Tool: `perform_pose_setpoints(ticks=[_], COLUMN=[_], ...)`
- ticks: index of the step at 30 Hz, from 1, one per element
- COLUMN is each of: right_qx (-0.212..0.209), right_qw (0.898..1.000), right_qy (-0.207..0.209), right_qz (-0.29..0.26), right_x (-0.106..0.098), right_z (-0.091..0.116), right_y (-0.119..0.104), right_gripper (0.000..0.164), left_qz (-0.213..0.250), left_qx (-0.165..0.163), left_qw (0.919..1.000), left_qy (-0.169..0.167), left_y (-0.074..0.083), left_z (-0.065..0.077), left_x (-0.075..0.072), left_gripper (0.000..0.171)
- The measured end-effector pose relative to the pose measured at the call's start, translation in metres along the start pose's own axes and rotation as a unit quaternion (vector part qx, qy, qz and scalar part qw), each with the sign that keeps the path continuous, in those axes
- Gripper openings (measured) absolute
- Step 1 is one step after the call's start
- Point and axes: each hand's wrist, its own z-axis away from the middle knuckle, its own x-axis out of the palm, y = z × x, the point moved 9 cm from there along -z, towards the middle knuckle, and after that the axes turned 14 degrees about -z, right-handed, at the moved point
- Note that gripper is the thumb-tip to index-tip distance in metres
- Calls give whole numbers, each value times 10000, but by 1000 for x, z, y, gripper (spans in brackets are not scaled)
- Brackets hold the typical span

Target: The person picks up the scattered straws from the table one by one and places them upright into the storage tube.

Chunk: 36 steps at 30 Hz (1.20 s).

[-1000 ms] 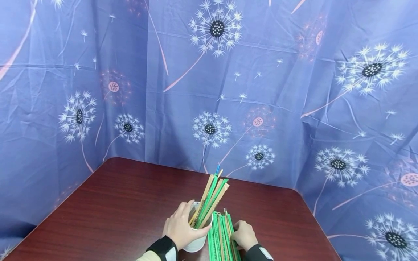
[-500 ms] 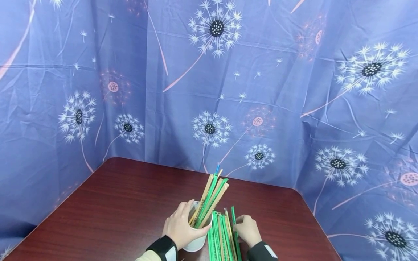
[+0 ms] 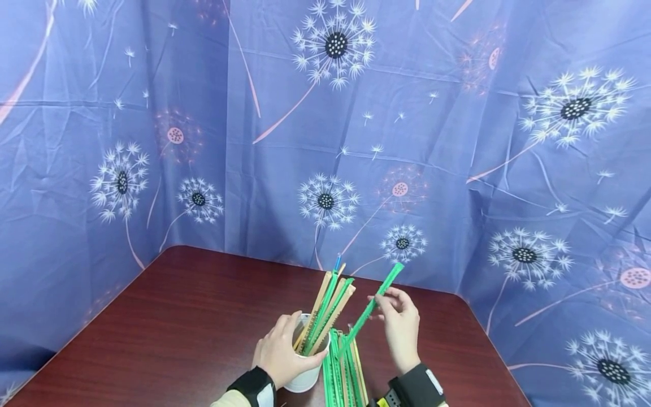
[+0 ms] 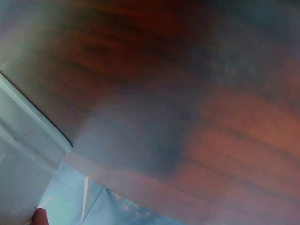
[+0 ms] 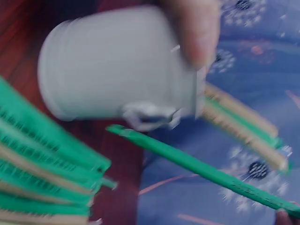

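My left hand (image 3: 281, 353) grips a small white bucket (image 3: 302, 382) around its side, thumb at the rim. Several paper-wrapped straws (image 3: 330, 316), tan and green, lean out of it to the right, along with a blue-tipped stick. My right hand (image 3: 402, 322) pinches one green wrapped straw (image 3: 361, 323) near its upper part, raised and slanting down to the left over the pile. In the right wrist view, the lower end of the straw (image 5: 187, 162) lies close beside the bucket (image 5: 112, 65). The left wrist view catches only the bucket's wall (image 4: 23, 154) and one fingertip.
More green and tan wrapped straws (image 3: 335, 376) lie side by side on the dark red-brown table (image 3: 203, 305), just right of the bucket. A blue curtain (image 3: 274, 186) printed with dandelions hangs behind and around the table.
My right hand has drawn a green straw off the right side of the pile, lifted it up and tilted it leftward. The left hand and bucket have stayed put.
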Motion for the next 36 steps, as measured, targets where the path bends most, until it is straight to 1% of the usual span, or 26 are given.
perform_pose_setpoints(ticks=[1,3,6,9,12,14,16,19,22,24,27,33,36], right_qx=[-89,-320,-582,-741,-783,-743,-639,-425,-123,56,238,181,187], right_qw=[9994,9951,9861,9793,9767,9794,9851,9954,9998,9997,9976,9875,9848], right_qy=[17,19,-2,43,109,116,116,121,36,-71,-309,-748,-864], right_qz=[-330,-936,-1554,-1885,-1997,-1876,-1595,-852,-122,236,575,1375,1494], right_x=[2,5,9,10,11,13,17,21,24,27,34,50,53], right_z=[1,3,6,8,8,9,10,12,15,17,21,30,33], right_y=[-5,-15,-26,-31,-30,-26,-18,-2,17,29,43,55,56], right_gripper=[22,19,15,14,16,20,21,25,26,26,23,16,16], left_qz=[-11,-31,-43,-23,-18,-33,-53,-54,-30,-43,-60,-73,-92], left_qx=[-4,-13,-15,-13,-15,-21,-24,-24,-20,4,36,109,140], left_qw=[10000,10000,10000,10000,10000,10000,10000,10000,10000,9999,9998,9998,9997], left_qy=[-5,-7,-7,-13,-16,-8,9,33,73,114,181,173,178], left_y=[0,-1,-1,-1,0,0,0,1,1,1,1,3,4], left_z=[0,0,0,0,0,0,-1,-1,0,1,1,1,2], left_x=[0,0,1,1,1,0,-1,-1,-1,-1,-2,-2,-2], left_gripper=[97,97,97,97,97,96,96,95,95,94,94,92,94])
